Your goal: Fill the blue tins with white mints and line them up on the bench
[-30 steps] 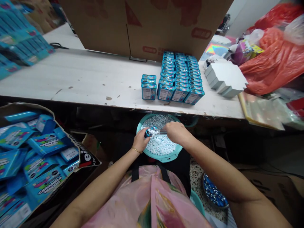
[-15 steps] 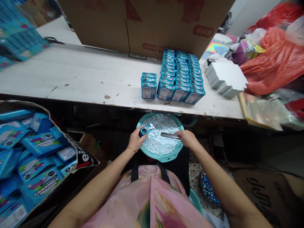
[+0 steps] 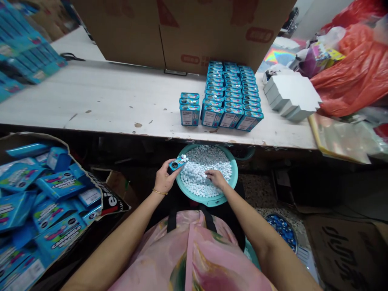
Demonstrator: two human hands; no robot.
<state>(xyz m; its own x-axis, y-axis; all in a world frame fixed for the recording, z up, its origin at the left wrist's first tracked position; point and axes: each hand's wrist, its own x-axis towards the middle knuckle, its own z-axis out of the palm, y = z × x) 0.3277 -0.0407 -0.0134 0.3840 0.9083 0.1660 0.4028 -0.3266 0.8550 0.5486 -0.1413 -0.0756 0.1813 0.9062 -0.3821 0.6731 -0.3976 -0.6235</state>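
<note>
Far left, blue packs (image 3: 33, 52) stand in a blurred stack on the white tabletop (image 3: 115, 95), and below them an open sack (image 3: 113, 202) brims with loose blue cartons (image 3: 62, 186). Next along, a big cardboard box (image 3: 136, 36) rises at the back of the tabletop.

Now to the action: the left hand (image 3: 164, 178) has its fingers closed around a small blue box (image 3: 176, 163), tilted at the left rim of the basin, with a few white pellets heaped on its far end! Just above, on the tabletop, three matching boxes (image 3: 190, 116) stand upright in a short row.

Into the turquoise basin (image 3: 234, 178), loaded with white pellets (image 3: 197, 188), and here's the right hand (image 3: 216, 178), its bunched fingers down at the pellets; whether they grip anything, I can't tell.

Behind it, three packed columns of blue boxes (image 3: 232, 97) fill the tabletop's front. Further right, a pile of pale flat pieces (image 3: 292, 91), then a crumpled red plastic bag (image 3: 354, 72) at the edge.
</note>
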